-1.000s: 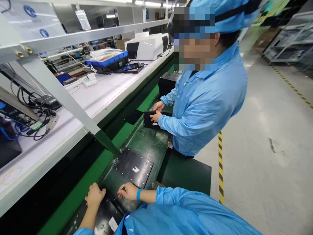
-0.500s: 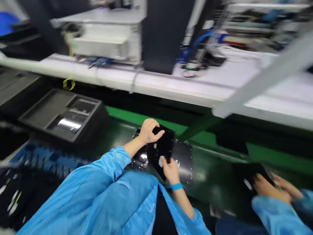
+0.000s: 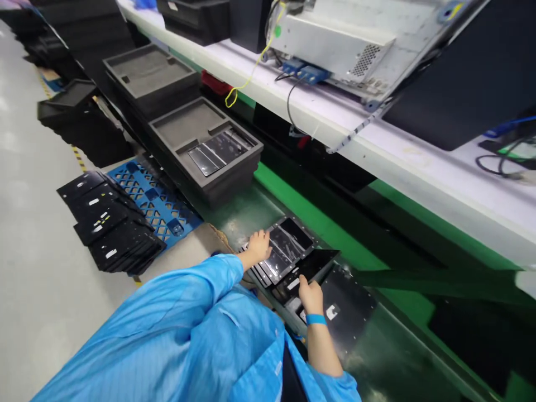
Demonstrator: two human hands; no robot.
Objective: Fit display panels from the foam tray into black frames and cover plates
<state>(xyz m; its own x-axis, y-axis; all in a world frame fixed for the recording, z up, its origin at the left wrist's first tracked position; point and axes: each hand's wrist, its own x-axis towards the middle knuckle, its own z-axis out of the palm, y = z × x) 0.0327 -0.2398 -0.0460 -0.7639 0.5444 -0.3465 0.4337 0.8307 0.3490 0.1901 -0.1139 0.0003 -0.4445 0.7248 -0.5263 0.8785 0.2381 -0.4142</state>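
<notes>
My left hand rests at the near left edge of a small stack of dark flat plates, fingers spread. The top plate carries a glossy, film-like sheet. My right hand, with a blue wristband, is closed on the near edge of a thin black panel with a small white label. This panel is tilted up beside the stack. Right of it, another black panel with a white patch and small dots along its edges lies flat on the green belt surface.
Grey foam-lined trays stand stacked at the belt's far left, one holding a glossy plate. On the left, a pile of black panels lies by a blue pallet. A white shelf with equipment runs above the belt.
The view has swung left, and the co-worker's hands are out of sight. My left hand has moved off the black panel onto the plate stack; my right hand keeps hold of the panel, now tilted.
</notes>
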